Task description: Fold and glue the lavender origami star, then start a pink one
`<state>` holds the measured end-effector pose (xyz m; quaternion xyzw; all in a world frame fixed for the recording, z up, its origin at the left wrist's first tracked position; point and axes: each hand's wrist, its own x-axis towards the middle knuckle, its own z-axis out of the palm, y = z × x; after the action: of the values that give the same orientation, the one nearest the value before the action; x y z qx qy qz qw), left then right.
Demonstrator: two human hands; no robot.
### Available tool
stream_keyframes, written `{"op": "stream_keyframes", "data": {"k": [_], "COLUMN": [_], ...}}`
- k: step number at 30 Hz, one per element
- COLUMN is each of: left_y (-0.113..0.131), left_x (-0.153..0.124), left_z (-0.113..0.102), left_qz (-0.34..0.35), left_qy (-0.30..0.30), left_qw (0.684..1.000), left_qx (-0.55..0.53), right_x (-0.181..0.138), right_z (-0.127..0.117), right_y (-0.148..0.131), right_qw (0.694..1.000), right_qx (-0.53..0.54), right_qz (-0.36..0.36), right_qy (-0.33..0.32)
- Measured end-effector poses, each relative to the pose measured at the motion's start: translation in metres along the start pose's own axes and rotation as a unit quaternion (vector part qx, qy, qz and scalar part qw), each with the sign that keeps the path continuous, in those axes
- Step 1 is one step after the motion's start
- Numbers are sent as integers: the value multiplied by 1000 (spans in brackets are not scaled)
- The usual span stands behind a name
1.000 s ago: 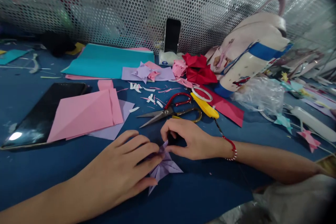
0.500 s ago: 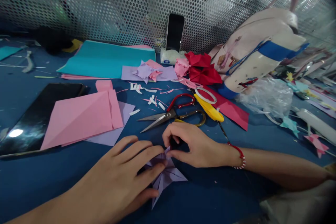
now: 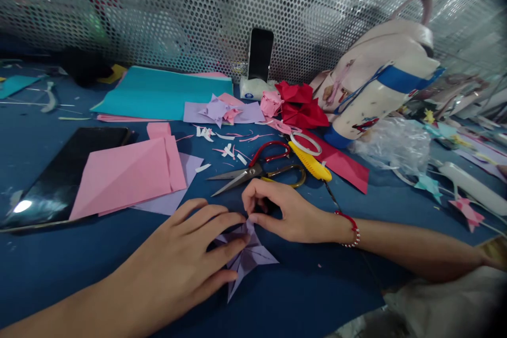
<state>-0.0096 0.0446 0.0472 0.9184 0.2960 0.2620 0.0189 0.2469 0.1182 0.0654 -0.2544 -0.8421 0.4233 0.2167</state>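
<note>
A folded purple paper star (image 3: 253, 254) with creased points lies on the blue table in front of me. My left hand (image 3: 190, 259) is spread palm down over its left side, fingers stretched and fingertips resting on the paper. At the star's top point, the thumb and forefinger of my right hand (image 3: 291, 214) are pinched together on the tip. The left fingers hide part of the star. Just beyond my right hand lie scissors (image 3: 253, 171) with parted blades, beside a yellow cutter (image 3: 311, 161) and a roll of white tape (image 3: 306, 143).
Pink paper sheets (image 3: 122, 174) overlap a black phone (image 3: 47, 179) on the left. Behind are blue paper (image 3: 166, 92), finished paper stars (image 3: 216, 110), red folded paper (image 3: 303, 105) and an upright phone (image 3: 260, 55). A bottle (image 3: 380, 97) leans by a backpack (image 3: 380, 42) at right.
The star's top point, upright before between my right fingers, now looks lower and flatter under the pinch. My left hand stays over the star. The camera view has shifted slightly.
</note>
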Motion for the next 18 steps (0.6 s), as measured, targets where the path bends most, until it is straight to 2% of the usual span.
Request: {"op": "stream_keyframes", "data": {"k": [18], "left_y": [7], "left_x": [4], "left_z": [-5], "left_qz": [28], "left_qy": [9], "left_qw": [999], "left_qx": [25], "right_x": [-2], "right_z": [0], "right_y": [3], "right_qw": [1000], "right_qx": [17], "right_qz": [9], "right_qy": [15]}}
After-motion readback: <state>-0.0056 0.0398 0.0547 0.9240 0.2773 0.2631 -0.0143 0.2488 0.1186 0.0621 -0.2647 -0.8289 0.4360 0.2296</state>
